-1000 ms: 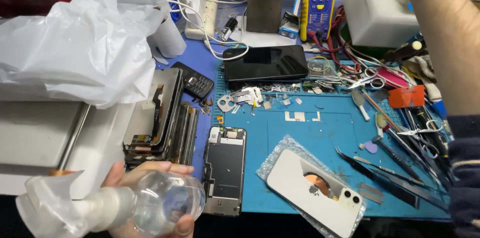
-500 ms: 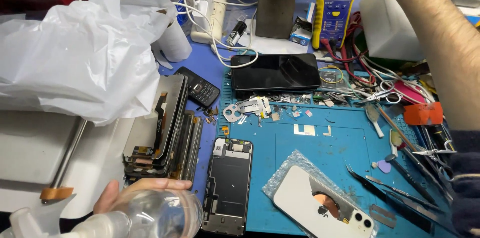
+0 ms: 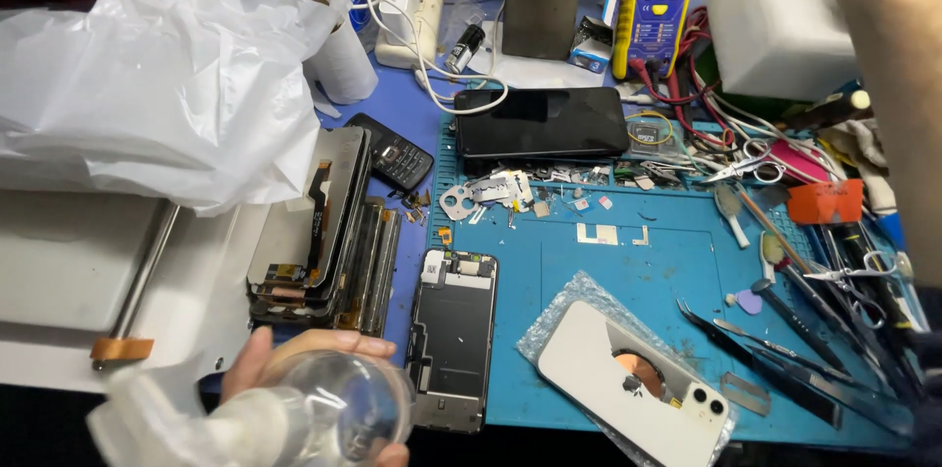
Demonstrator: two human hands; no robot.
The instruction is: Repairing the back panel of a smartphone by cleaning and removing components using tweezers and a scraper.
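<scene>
Within left hand (image 3: 294, 359) — clear bottle (image 3: 324, 418)

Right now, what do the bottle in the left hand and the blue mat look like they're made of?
The bottle in the left hand looks like clear glossy plastic: you see through it. The blue mat seems matte silicone or rubber, with moulded compartments; I can't be sure.

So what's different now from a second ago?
The right arm has lifted up, its hand out past the picture's top edge. The left hand still grips the clear plastic bottle low at the front. The opened phone, white back cover and tweezers lie on the blue mat as before.
</scene>
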